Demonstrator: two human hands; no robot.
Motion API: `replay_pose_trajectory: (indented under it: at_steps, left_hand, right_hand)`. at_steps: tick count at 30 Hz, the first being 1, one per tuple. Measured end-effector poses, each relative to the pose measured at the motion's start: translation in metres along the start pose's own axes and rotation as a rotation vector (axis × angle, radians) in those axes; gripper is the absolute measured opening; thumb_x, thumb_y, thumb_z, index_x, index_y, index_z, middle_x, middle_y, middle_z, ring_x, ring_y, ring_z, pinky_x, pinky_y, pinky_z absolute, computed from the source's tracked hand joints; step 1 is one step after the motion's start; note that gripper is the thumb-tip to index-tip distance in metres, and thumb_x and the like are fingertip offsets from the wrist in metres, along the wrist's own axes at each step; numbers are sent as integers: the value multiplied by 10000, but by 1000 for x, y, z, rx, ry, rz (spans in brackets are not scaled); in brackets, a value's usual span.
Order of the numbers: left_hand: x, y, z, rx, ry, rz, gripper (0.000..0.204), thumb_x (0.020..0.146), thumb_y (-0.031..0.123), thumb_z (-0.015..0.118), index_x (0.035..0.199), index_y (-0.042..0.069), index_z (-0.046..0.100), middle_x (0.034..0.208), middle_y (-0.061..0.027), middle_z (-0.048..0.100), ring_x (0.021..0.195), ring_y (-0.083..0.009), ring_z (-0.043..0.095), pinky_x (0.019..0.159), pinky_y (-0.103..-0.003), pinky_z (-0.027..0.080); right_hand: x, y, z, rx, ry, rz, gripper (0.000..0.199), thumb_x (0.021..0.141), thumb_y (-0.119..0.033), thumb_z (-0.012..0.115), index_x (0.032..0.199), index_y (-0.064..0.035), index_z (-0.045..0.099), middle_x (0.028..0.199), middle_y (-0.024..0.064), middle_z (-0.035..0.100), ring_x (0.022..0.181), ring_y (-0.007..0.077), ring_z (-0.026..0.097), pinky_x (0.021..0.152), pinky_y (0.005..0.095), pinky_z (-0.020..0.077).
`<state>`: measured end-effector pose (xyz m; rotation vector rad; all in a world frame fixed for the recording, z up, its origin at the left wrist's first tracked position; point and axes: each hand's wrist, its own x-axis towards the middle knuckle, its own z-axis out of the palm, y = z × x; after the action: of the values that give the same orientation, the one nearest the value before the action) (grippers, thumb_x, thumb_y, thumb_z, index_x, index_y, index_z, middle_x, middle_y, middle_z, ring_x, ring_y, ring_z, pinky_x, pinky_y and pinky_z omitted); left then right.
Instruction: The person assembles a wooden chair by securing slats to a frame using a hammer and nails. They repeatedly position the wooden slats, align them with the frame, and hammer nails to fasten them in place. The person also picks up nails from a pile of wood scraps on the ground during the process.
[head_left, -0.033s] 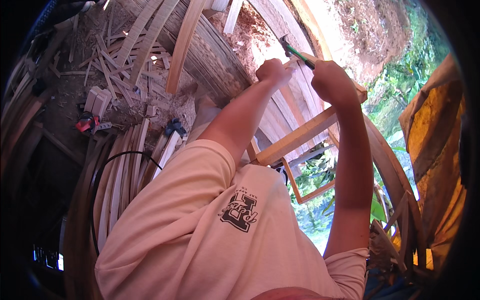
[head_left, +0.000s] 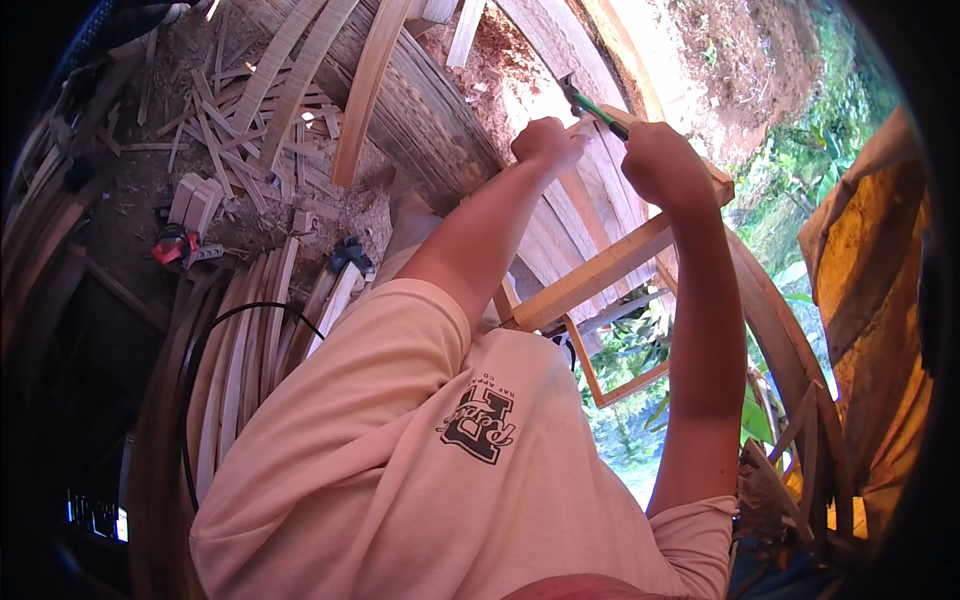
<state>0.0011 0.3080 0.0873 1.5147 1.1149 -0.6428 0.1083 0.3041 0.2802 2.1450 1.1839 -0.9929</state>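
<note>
My right hand (head_left: 662, 165) is closed round the dark grip of a hammer (head_left: 597, 110) with a green shaft. The dark hammer head points away from me, over pale boards. Just left of it, my left hand (head_left: 548, 145) is closed, its fingers drawn together beside a light wooden piece (head_left: 580, 127). Whatever those fingers grip is hidden. Under both hands lies a run of planks (head_left: 580, 215). A squared timber (head_left: 595, 275) crosses nearer to me, passing below my right forearm.
Thin offcuts (head_left: 235, 150) litter the ground at the left, near a red tool (head_left: 175, 245). Long strips (head_left: 255, 350) are stacked closer in, with a black cable (head_left: 188, 400) over them. A thick weathered beam (head_left: 430, 105) lies left of my hands. An orange-brown tarp (head_left: 870, 290) hangs at the right.
</note>
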Motion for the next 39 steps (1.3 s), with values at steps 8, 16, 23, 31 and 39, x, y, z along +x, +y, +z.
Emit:
replay_pose_trajectory:
  at_steps: [8,16,23,31,39]
  left_hand:
    - [0,-1,2,20,-1,28,676,827,655,734,1131,50,735,1128,-158,746,1056,-315,729,868,-409,584]
    - [31,-16,-69,-68,-88,275,803,913,738,547,1041,-33,734,1051,-237,726,1003,-295,694,905,-420,522]
    - [19,-35,-114,187,62,520,448,925,419,680,1146,38,756,962,-173,757,943,-273,731,845,-394,553]
    - [-23,-34,-11,596,189,537,382,888,428,741,1014,69,776,987,-178,757,959,-343,737,823,-457,588]
    - [5,-34,-6,758,298,477,350,925,380,684,966,44,769,996,-190,757,955,-373,749,767,-480,609]
  right_hand:
    - [-30,-17,-22,30,163,38,225,967,-133,530,1000,41,670,917,294,704,902,438,708,833,520,551]
    - [-190,-1,-17,651,884,206,292,1054,-158,502,1259,-10,649,890,138,710,769,257,698,669,351,509]
    - [-277,-6,132,1577,1039,514,318,1083,-172,489,1342,-7,572,782,-25,525,542,22,418,462,189,307]
    - [-287,-79,298,2193,722,886,217,1066,-158,512,1193,0,587,723,11,512,497,92,474,437,254,375]
    - [-246,-33,389,2155,823,1117,130,1019,-116,525,1044,-26,615,733,25,541,507,100,490,453,269,393]
